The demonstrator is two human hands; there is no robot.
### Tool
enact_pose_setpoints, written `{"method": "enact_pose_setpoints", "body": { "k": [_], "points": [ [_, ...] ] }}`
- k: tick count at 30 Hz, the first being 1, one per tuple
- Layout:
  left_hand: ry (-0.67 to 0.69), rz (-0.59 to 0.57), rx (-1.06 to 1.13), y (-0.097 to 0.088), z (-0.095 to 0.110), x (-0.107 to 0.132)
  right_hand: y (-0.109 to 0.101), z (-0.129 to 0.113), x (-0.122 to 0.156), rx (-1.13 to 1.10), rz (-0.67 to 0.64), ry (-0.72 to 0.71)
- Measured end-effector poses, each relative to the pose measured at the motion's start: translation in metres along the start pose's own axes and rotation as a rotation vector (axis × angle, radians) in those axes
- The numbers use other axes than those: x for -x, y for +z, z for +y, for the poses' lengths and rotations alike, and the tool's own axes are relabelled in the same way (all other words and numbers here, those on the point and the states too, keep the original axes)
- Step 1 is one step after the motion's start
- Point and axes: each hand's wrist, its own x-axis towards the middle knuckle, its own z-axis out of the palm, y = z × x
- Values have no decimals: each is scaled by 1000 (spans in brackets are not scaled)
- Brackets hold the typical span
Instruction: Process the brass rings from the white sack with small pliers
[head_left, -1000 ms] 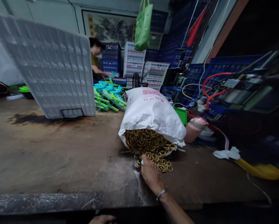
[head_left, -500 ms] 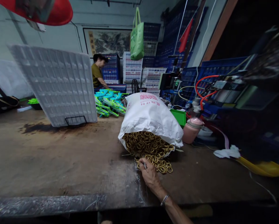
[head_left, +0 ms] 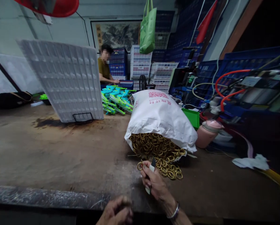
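Note:
My right hand [head_left: 155,182] is closed, pinching a brass-coloured ring [head_left: 139,166] between thumb and fingertips. The same hand grips a small knife-like tool [head_left: 151,168] with a pale handle and a dark end pointing up. Just beyond it, a heap of similar rings [head_left: 170,170] spills out of the open mouth of a white woven sack [head_left: 162,118], which lies on the worktable [head_left: 83,156]. At the table's front edge is my left hand [head_left: 118,211], blurred, its fingers partly curled. Whether it holds anything I cannot tell.
A ribbed translucent panel [head_left: 67,81] leans in a black wire stand [head_left: 83,117] at left. Behind the sack lie blue-green plastic pieces [head_left: 117,100]. A pink container [head_left: 209,134] and orange hoses [head_left: 222,81] stand right. Another person [head_left: 104,68] sits at the back.
My left hand has come into view at the bottom. My right hand has drawn back slightly from the heap, with a ring now visible in its fingertips. The view has shifted.

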Motion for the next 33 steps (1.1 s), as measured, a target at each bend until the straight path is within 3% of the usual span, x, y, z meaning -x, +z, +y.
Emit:
{"method": "enact_pose_setpoints", "body": {
  "k": [2, 4, 8, 11, 14, 17, 19, 22, 26, 31, 33],
  "points": [
    [192, 143, 26, 8, 11, -13, 4, 2, 3, -77, -49, 35],
    [267, 232, 82, 19, 23, -27, 9, 5, 6, -123, -83, 55],
    [368, 239, 193, 38, 39, -47, 16, 9, 11, -156, -83, 104],
    [410, 247, 179, 42, 39, -52, 17, 14, 11, -105, -59, 114],
    [484, 306, 50, 35, 35, -53, 11, 18, 6, 108, 33, 35],
    [591, 384, -221, 25, 31, -54, 3, 17, 1, 435, 138, -128],
    [642, 389, -385, 20, 31, -54, 1, 13, 0, 634, 116, -233],
    [682, 356, -464, 16, 32, -54, 2, 11, 0, 831, 63, -300],
    [639, 308, -377, 19, 36, -53, 3, 15, 0, 866, 73, -287],
    [295, 26, -58, 22, 36, -48, 2, 14, 2, 827, 72, -245],
    [232, -28, 34, 23, 36, -46, 3, 12, 3, 801, 49, -224]
  ]
}}
